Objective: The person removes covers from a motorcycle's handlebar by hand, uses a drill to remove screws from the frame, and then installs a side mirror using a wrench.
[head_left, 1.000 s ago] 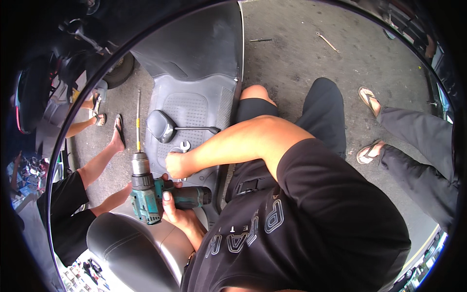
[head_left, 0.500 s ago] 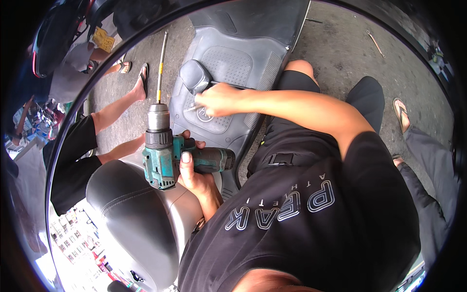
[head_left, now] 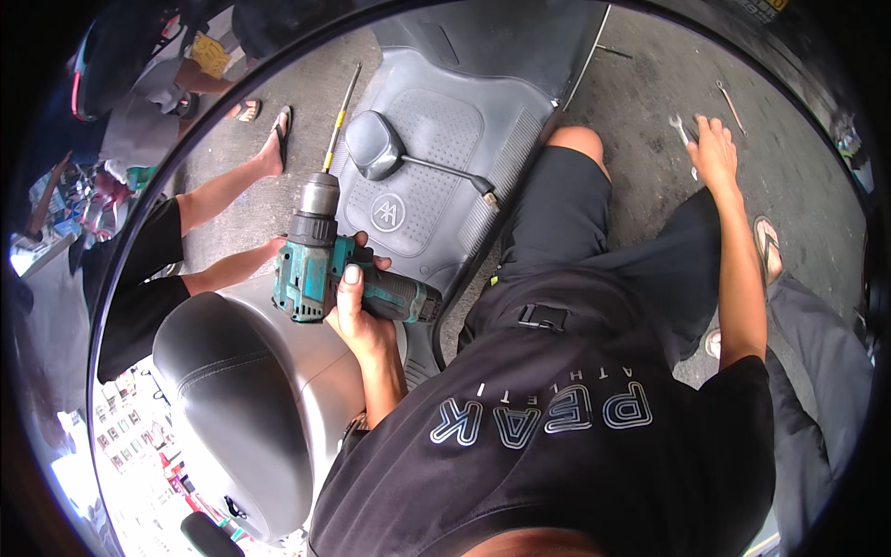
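Observation:
My left hand (head_left: 357, 316) grips a teal-and-black cordless drill (head_left: 311, 269) with a long thin bit (head_left: 343, 111) in its chuck. At the upper right, my right hand (head_left: 716, 160) has its fingers stretched out over the floor, beside an open-end wrench (head_left: 684, 133); whether they touch it is unclear. A scooter mirror (head_left: 374, 144) with a black stem lies on the grey scooter footboard mat (head_left: 432, 209).
The black scooter seat (head_left: 237, 404) is at lower left. Another person's bare legs (head_left: 218, 195) are at the left, and grey-trousered legs (head_left: 812, 343) at the right. A second wrench (head_left: 730, 107) and a thin dark rod (head_left: 614, 51) lie on the floor (head_left: 789, 167).
My right hand has moved from the footboard out to the upper right, along with the wrench that lay on the mat, and its fingers have opened. The drill sits higher in view.

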The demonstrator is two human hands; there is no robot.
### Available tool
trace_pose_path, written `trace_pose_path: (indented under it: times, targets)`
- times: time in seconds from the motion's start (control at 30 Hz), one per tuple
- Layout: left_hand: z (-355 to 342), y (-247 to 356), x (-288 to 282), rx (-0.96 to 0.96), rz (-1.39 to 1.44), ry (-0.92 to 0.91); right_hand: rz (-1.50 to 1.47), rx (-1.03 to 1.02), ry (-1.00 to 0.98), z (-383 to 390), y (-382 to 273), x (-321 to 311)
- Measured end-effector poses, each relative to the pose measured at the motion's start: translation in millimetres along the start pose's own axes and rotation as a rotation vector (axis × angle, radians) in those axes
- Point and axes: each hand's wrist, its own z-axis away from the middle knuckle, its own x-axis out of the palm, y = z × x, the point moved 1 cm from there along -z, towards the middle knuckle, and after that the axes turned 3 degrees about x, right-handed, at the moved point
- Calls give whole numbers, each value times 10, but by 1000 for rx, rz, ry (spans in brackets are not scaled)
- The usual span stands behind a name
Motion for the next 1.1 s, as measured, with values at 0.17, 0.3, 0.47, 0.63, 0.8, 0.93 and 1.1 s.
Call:
trace_pose_path:
  times: [0.17,0.3,0.47,0.63,0.8,0.93,1.1]
  targets:
    - [-56,2,-38,45,-56,16,-789,-303,-261,-128,-1869,-792]
    - [-136,52,59,51,-105,-59,-731,-712,-141,29,-3476,-799]
    - [36,194,24,103,-206,-9,-961,-634,-283,-58,-3720,-512]
    - [39,-39,-348,-18,-407,1,-1586,-448,-987,48,-2044,-754]
    - [-182,-415,-103,14,-652,-115,-1738,60,-806,477,-437,-702]
    - [-346,-660,102,244,-1244,-188,-1979,425,-348,600,-58,-522]
    - [-579,-950,302,148,-1467,-342,-2413,606,45,280,323,-191]
